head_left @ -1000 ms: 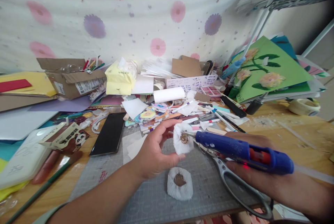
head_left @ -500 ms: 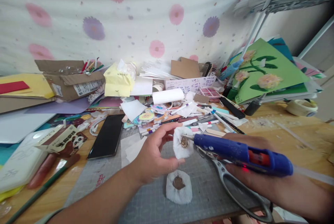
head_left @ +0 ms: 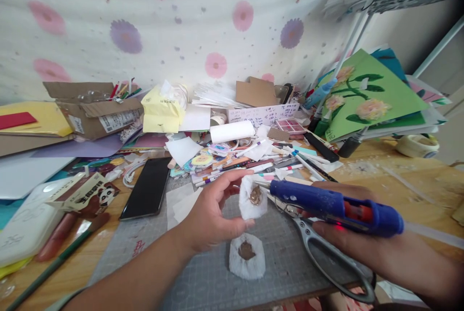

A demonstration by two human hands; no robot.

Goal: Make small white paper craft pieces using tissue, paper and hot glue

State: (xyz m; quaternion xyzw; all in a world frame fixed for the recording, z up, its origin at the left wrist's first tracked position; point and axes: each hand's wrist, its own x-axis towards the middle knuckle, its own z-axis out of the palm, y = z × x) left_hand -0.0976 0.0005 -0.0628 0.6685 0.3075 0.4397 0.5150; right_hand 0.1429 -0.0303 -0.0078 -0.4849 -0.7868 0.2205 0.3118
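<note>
1. The white paper puff [head_left: 253,199] with a brown centre is held up over the grey cutting mat [head_left: 203,272], pinched between the thumb and forefinger of the left hand [head_left: 210,214]; the other fingers are spread loosely.
2. At far left a cardboard box [head_left: 96,108] lies open with pens and pencils sticking out of its far end; what else is in it cannot be made out.
3. A yellow tissue pack [head_left: 161,108] stands right of the box, with white tissue bunched out of its top.
4. A black phone [head_left: 147,192] lies face up on the wooden table [head_left: 416,176], just beside the mat's left edge, and a heap of markers and paper scraps [head_left: 232,156] covers the middle, too tangled to sort out.
5. A second paper puff [head_left: 247,255] lies flat on the mat, just below the held one.
6. The blue glue gun [head_left: 333,204] is gripped in the right hand [head_left: 362,243], fingers wrapped round the body from underneath; its metal tip touches or nearly touches the puff's brown centre, directly right of the pinching fingers.
7. Scissors [head_left: 326,258] lie on the mat beneath the gun, partly covered by the hand, with the handle loop reaching to the mat's near edge.
8. At right a green card with paper flowers [head_left: 366,98] leans on a stack, and a tape roll [head_left: 416,146] sits beyond it; the rack above is cut off by the frame.
</note>
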